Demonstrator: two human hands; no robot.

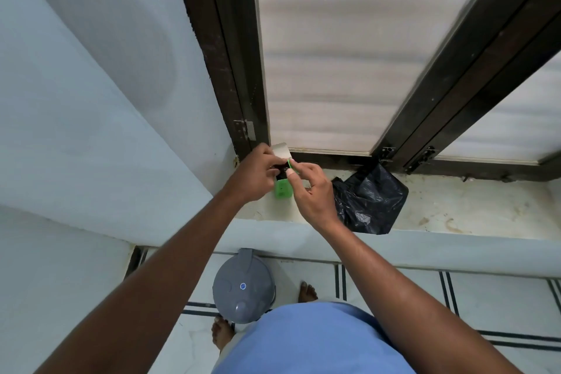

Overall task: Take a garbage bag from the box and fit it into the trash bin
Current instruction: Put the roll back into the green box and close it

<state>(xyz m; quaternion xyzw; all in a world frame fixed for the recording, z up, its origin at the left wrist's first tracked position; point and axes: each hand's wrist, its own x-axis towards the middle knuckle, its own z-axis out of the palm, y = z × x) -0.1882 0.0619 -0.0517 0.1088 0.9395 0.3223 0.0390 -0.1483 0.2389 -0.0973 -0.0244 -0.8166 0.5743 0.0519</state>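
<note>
On the window sill, just below the dark window frame, a small green box stands with its pale flap lifted. Both hands meet over the open top of the box. The left hand curls round the box's upper part, gripping it. The right hand pinches something at the opening between thumb and forefinger; a dark roll shows there, but what exactly the fingertips hold cannot be told. Just beside the right hand, a crumpled black garbage bag lies on the sill, overhanging its front edge. Down on the tiled floor, the grey trash bin stands with its lid closed, near the person's bare feet.
</note>
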